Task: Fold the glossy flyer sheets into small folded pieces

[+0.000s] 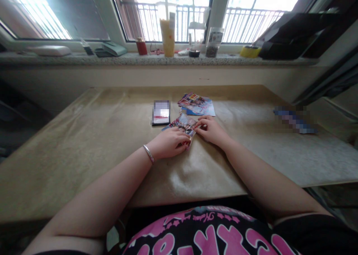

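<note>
My left hand and my right hand meet at the middle of the tan table. Both press and pinch a piece of colourful printed paper lying on the table, the left hand over its near edge, the right hand's fingertips at its right corner. A silver bracelet is on my left wrist. Just beyond the paper lies a small stack of colourful printed sheets. A dark phone with a lit screen rests to the left of that stack.
A blurred blue item lies at the table's right side. The window sill behind holds a yellow cup, a red tin, a jar, a yellow tape roll and a black case.
</note>
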`<state>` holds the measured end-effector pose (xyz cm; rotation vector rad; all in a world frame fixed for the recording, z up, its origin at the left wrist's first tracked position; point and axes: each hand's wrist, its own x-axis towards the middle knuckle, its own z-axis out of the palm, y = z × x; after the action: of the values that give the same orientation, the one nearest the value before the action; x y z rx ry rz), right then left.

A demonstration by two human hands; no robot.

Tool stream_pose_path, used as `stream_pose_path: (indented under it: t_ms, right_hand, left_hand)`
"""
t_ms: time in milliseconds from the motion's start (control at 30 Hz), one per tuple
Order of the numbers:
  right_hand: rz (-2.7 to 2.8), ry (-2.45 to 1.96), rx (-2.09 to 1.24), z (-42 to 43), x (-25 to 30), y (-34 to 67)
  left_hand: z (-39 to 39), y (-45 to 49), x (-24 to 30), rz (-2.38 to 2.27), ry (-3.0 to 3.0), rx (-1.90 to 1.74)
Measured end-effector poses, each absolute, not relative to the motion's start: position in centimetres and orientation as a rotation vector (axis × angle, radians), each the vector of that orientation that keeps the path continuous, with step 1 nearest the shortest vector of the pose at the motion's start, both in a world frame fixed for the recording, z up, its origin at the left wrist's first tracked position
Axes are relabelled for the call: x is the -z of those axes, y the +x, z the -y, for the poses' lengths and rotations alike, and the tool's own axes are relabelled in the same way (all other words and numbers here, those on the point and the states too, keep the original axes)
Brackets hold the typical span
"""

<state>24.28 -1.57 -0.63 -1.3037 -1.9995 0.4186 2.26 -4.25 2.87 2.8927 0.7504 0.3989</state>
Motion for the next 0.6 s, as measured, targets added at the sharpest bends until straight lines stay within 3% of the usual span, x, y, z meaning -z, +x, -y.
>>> stream_pose_path:
  t_ms: [267, 600]
  right_hand:
    - [2.158, -1.274, -0.588, 0.9, 0.4, 25.7]
    - [2.295, -1.140, -0.544, 0.2, 0.0, 26.9]
  left_hand:
    - [4.4, 2.3, -2.4, -0.754, 2.951, -0.382]
    - [5.1, 3.2, -2.2, -0.773, 3.032, -0.322]
